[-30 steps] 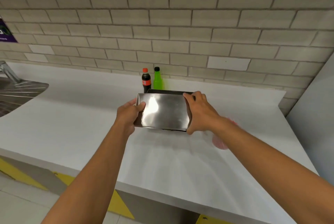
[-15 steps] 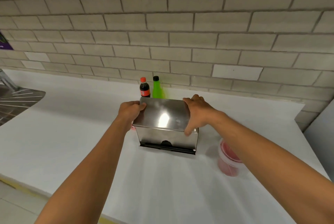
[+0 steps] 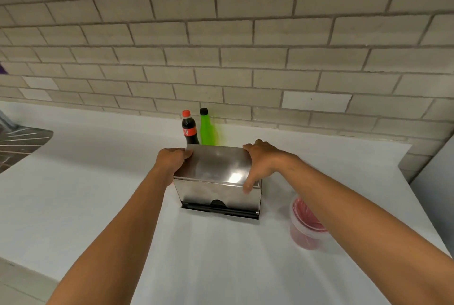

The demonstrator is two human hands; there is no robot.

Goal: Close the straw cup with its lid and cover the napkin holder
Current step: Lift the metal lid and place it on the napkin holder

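Head camera view, looking forward and down over a white desk point(image 3: 98, 194) set against a wall of pale grey brick tiles point(image 3: 245, 46).

Two bare forearms reach in from the bottom of the frame toward a shiny metal napkin holder point(image 3: 218, 191) standing near the middle of the desk. Its metal cover point(image 3: 216, 164) sits on top of the box. The left hand point(image 3: 172, 159) grips the left edge of the cover, fingers curled around it. The right hand point(image 3: 262, 164) clasps the right edge, fingers spread down over the front corner. Along the bottom front of the holder runs a dark slot.

To the right of the holder, partly hidden under the right forearm, stands a clear plastic straw cup point(image 3: 304, 228) with red contents. A clear lid appears to be on it, though the forearm hides part of the rim.

Behind the holder, close to the wall, stand two bottles side by side: a dark cola bottle point(image 3: 189, 129) with a red cap on the left and a bright green bottle point(image 3: 206, 127) with a black cap on the right.

At the far left edge lies the ribbed metal drainer of a sink point(image 3: 22, 142).
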